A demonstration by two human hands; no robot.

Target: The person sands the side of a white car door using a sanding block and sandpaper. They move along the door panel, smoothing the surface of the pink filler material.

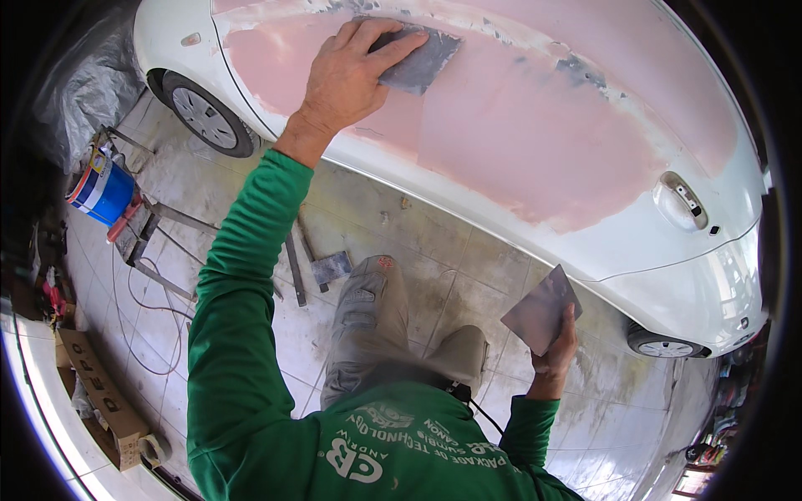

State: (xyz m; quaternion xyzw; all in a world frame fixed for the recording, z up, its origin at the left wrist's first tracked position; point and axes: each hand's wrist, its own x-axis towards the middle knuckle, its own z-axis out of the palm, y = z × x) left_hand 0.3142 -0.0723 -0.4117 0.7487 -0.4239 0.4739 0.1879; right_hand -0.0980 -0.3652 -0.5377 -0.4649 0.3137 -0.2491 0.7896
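My left hand point(351, 79) is stretched out to the side of a white car point(493, 234). It grips a flat dark-grey square sheet point(426, 67) that lies against a large pink, filler-like patch point(535, 142) on the bodywork. Lower down at the right, my right hand point(560, 351) pinches the corner of a second stiff-looking square sheet point(541, 311), dark grey-brown. That one is held up in front of the car's lower edge, apart from the panel. Whether the sheets are sandpaper or filler spreaders I cannot tell.
At the left a blue can point(104, 190) stands on a metal frame stand point(150, 238), with a thin cord point(138, 334) trailing below. A grey square-ended tool point(331, 269) lies on the tiled floor by my knee. Plastic sheeting point(88, 96) and a cardboard box point(100, 401) sit further left.
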